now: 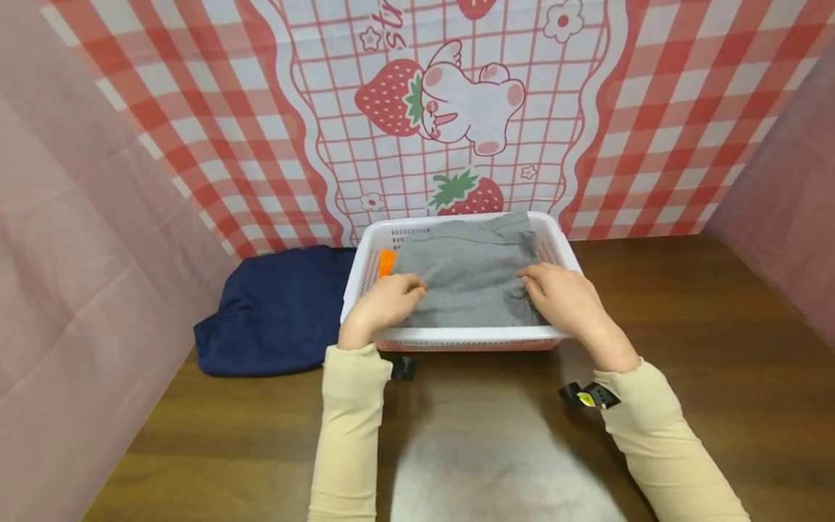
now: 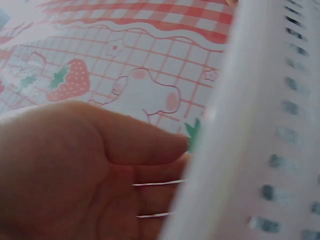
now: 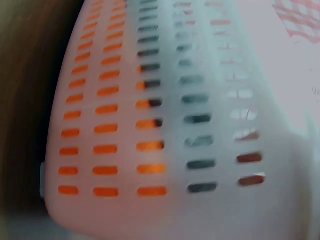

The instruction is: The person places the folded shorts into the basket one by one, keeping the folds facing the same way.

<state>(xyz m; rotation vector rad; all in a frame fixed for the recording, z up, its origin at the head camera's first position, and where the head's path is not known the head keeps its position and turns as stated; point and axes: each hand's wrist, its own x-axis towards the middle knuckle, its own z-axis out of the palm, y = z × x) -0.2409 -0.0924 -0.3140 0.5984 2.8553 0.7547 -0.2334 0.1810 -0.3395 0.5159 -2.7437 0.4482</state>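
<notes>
Both hands, left hand [image 1: 385, 301] and right hand [image 1: 564, 301], grip the folded grey garment [image 1: 470, 272] already inside the white basket [image 1: 457, 337]; the navy garment [image 1: 277, 312] remains on the worktop [image 1: 685, 326].

Only 1 piece of lettering is being shown: pink cursive letters reading "str", cut off by the upper edge, are being displayed on the checked strawberry backdrop cloth [image 1: 457, 145]. Nothing else legible is being shown in any view.
</notes>
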